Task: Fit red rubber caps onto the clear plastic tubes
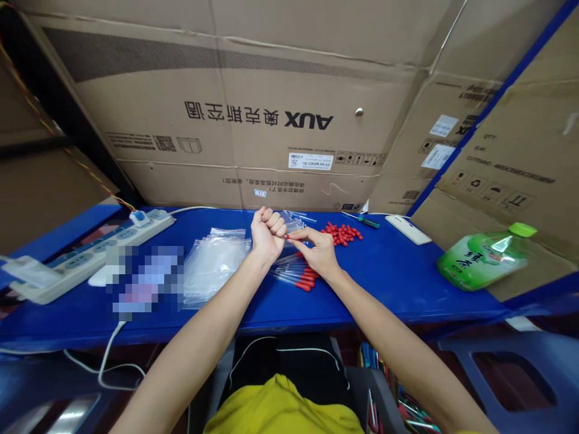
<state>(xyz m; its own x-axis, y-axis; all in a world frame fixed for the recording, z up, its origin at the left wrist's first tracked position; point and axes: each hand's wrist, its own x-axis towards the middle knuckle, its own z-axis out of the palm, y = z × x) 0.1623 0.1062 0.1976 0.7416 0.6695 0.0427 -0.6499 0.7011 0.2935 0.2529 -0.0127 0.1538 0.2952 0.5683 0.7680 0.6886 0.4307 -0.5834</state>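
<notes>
Over the blue table (pixel 398 271) the left hand (pixel 268 234) is curled into a tight fist around a bunch of clear tubes (pixel 295 221), which stick out of the fist up and to the right. The right hand (pixel 320 252) meets it knuckle to fingertip, thumb and forefinger pinched on a small red cap (pixel 286 236) right against the fist. Just under both hands lies a pile of tubes (pixel 296 277) with red ends. A heap of loose caps (pixel 342 234) sits just beyond the right hand, with a screwdriver (pixel 365 221) behind it. Clear bags (pixel 215 265) lie left of the fist, a power strip (pixel 94 250) further left, and a green bottle (pixel 482 256) far right.
</notes>
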